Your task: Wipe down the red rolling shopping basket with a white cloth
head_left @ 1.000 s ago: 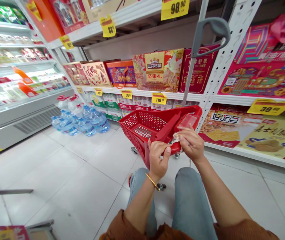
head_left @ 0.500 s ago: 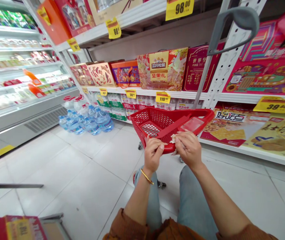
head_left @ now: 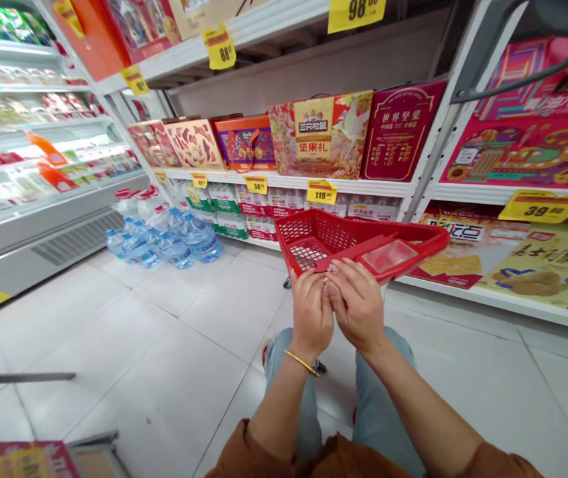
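Observation:
A red plastic shopping basket with a meshed bottom stands on small casters in front of me. My left hand is closed on its near rim, fingers curled over and thumb alongside. Right against it, my right hand is closed too, its fingers bent at the same rim. Just a scrap of crumpled whitish tissue shows at the right fingertips; most of it is hidden. Both thumbs nearly touch. The basket's tall grey handle rises at the upper right.
Shelves ahead hold boxed gifts above packs of bottled water. Large water bottles stand on the tiled floor beside a refrigerated case. Stacked boxes sit at the lower left.
My right hand has moved left along the rim, up against my left hand. The tissue, plainer before, is now mostly covered. The basket and its handle have shifted right in view.

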Motion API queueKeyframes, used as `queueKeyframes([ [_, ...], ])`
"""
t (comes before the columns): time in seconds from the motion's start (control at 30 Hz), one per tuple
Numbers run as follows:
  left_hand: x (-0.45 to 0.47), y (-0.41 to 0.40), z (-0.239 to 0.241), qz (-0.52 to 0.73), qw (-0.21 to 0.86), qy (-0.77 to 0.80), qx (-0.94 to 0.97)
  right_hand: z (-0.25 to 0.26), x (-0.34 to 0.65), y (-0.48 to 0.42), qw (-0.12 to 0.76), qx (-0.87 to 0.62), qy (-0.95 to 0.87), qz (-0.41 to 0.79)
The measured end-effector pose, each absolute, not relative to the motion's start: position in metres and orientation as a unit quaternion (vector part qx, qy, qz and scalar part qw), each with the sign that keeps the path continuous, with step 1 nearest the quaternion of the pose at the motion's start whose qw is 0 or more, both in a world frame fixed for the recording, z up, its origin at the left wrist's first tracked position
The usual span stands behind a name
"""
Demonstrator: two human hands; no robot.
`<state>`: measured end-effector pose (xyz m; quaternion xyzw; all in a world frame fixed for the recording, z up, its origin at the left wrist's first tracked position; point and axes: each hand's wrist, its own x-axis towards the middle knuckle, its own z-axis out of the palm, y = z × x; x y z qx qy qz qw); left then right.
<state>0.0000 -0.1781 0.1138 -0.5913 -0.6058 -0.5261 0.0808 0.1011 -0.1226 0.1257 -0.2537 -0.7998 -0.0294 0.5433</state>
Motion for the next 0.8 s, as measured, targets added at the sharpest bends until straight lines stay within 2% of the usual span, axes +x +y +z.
queueKeyframes([
  [0.47,-0.011,-0.155,0.104,-0.581,0.089,-0.517,-0.622,0.116,0.123,-0.091,0.558,-0.235,-0.787,-0.118],
  [0.63,-0.012,-0.151,0.105,-0.588,0.081,-0.51,-0.623,0.112,0.138,-0.075,0.554,-0.229,-0.791,-0.125],
  [0.8,-0.008,-0.148,0.104,-0.585,0.083,-0.521,-0.617,0.118,0.13,-0.085,0.589,-0.268,-0.757,-0.089],
])
